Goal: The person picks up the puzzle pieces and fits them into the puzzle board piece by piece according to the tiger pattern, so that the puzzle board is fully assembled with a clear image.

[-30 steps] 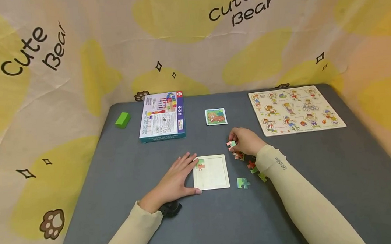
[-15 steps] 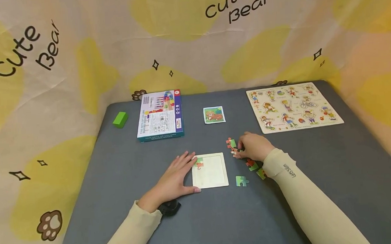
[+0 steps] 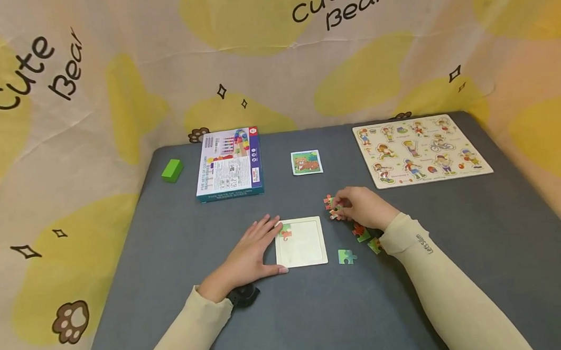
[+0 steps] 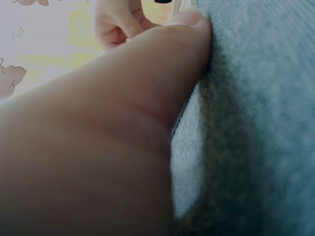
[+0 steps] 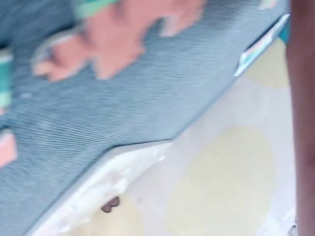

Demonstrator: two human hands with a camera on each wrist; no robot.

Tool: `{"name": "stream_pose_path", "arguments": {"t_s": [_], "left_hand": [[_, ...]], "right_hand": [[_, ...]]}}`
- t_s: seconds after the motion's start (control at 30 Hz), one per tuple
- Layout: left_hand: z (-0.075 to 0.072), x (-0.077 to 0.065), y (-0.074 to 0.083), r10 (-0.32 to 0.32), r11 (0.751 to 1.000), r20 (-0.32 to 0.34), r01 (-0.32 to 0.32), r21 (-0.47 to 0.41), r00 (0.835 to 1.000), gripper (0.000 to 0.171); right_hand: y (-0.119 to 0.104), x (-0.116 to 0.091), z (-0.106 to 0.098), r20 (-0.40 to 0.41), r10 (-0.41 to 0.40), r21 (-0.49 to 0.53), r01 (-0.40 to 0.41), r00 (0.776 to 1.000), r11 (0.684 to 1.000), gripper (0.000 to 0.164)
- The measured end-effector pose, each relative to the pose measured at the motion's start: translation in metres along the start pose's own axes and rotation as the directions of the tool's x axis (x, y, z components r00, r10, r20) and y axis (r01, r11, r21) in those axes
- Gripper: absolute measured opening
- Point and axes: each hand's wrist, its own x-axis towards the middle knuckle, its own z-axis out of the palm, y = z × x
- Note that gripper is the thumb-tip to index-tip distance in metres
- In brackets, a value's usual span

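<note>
My left hand (image 3: 248,253) lies with spread fingers along the left side of a square white puzzle tray (image 3: 308,247), its thumb at the lower left corner. One green-and-orange jigsaw piece (image 3: 285,231) sits in the tray's upper left corner, partly under the fingertips. To the tray's upper right, my right hand (image 3: 364,206) pinches a small orange-and-green jigsaw piece (image 3: 335,214) between thumb and fingers, partly hidden by them. Another reddish piece (image 3: 328,201) lies just beyond it. Large orange jigsaw shapes (image 5: 103,44) show blurred in the right wrist view.
More pieces lie right of the tray: a red-and-green one (image 3: 361,233), a green one (image 3: 374,245) and a blue-green one (image 3: 346,256). Behind are a picture card (image 3: 307,163), a boxed toy set (image 3: 229,164), a green block (image 3: 172,170) and a wooden figure board (image 3: 422,150).
My right hand lets go of one piece at the far end of the row, moves right and nearer to another, then shifts slightly back left with it. My left hand stays on the tray.
</note>
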Motion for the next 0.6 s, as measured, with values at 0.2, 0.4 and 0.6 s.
{"name": "stream_pose_path", "arguments": {"t_s": [0.2, 0.4, 0.6], "left_hand": [[-0.001, 0.000, 0.000, -0.004, 1.000, -0.001, 0.004, 0.002, 1.000, 0.105], [0.000, 0.000, -0.001, 0.000, 1.000, 0.002, 0.000, 0.015, 1.000, 0.104], [0.001, 0.000, -0.003, 0.010, 1.000, -0.010, -0.010, 0.014, 1.000, 0.103]], "right_hand": [[-0.026, 0.001, 0.007, -0.008, -0.085, 0.051, 0.085, 0.996, 0.995, 0.025], [-0.052, 0.008, 0.023, 0.057, -0.155, 0.038, 0.153, 0.986, 0.988, 0.014], [-0.069, 0.017, 0.043, 0.144, -0.272, 0.036, 0.270, 0.951, 0.962, 0.018]]}}
